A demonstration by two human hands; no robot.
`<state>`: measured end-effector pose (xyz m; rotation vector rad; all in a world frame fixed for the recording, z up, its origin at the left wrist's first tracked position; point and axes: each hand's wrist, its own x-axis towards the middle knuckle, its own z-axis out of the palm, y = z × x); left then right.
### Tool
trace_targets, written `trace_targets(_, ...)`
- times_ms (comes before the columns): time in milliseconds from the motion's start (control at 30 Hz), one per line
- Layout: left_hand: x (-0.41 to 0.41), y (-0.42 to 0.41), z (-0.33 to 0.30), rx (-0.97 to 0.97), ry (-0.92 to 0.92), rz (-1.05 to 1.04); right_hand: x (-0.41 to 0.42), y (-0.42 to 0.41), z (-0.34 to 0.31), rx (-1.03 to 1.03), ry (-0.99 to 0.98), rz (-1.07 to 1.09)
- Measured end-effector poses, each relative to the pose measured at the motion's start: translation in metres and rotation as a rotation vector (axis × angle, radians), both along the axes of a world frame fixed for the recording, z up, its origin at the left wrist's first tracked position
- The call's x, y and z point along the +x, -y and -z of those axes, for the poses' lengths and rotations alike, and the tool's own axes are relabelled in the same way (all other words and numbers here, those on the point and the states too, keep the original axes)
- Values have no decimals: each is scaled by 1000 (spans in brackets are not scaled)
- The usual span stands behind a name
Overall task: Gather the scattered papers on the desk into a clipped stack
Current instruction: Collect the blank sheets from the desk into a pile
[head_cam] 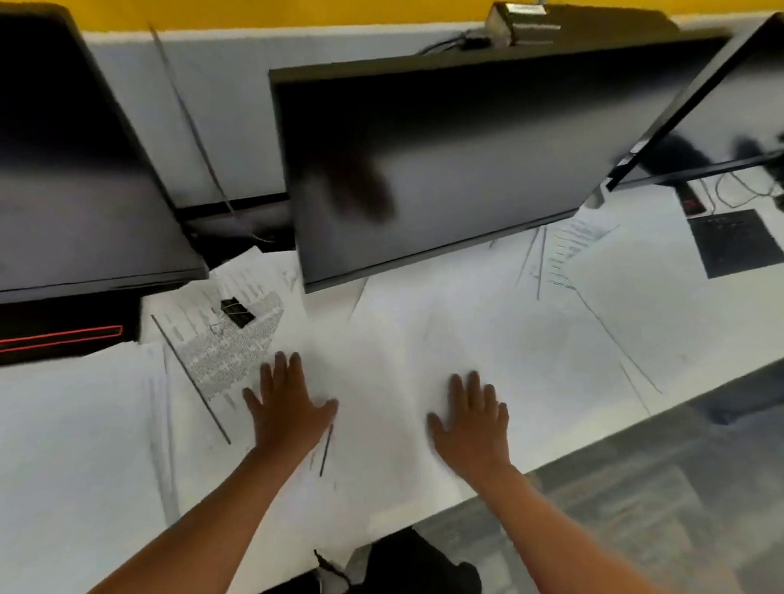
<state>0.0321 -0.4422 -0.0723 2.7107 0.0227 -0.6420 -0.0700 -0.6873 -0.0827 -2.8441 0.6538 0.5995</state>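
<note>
White sheets lie scattered across the white desk (661, 324). My left hand (287, 411) lies flat with straight fingers on a blank sheet (377, 381) in the middle. My right hand (473, 423) lies flat on the same spread of paper, a hand's width to the right. A printed page (226, 341) sits to the upper left of my left hand, and a black binder clip (237, 311) rests on it. More printed sheets (572, 242) poke out from under the middle monitor at the right. Neither hand holds anything.
Three dark monitors stand at the back: left (48, 181), middle (441, 168), right (747, 95). A black pad (736, 242) lies at the right with cables behind it. A pile of white paper (66, 435) covers the left. The desk's front edge runs diagonally at the lower right.
</note>
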Motion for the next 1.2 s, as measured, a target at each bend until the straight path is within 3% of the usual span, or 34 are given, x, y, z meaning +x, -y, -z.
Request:
trace_targets(100,13,24,1,9,113,0,-21,-7,-12,173,113,-227)
trace_targets(167,28,41,0,-51,148,-32,-24,14,-28,364,189,-207)
trace_targets(267,55,60,-1,-46,131,-64,-12,81,-21,185,369,27)
trace_targets(333,68,71,0,-21,58,-55,1,121,-15,100,196,197)
trace_targets(433,62,92,4,37,-4,33,9,122,-2,83,17,125)
trace_targets(600,10,110,4,43,56,-2,-14,66,-6,130,69,4)
trace_targets(667,5,110,-5,-32,113,-138,-22,73,-9,157,216,-23)
trace_targets(767,28,106,-15,-14,29,-225,-16,109,-7,187,337,84)
trace_targets(867,48,109,-22,93,-43,-121,5,136,-3,173,176,98)
trace_targets(933,51,116,-24,53,-40,-109,20,137,-1,191,132,28)
trace_targets(1100,56,125,-31,-158,-102,-314,23,122,-7,192,38,-127)
trace_targets(1200,62,118,-33,-190,-175,-352,8,114,-14,294,113,-228)
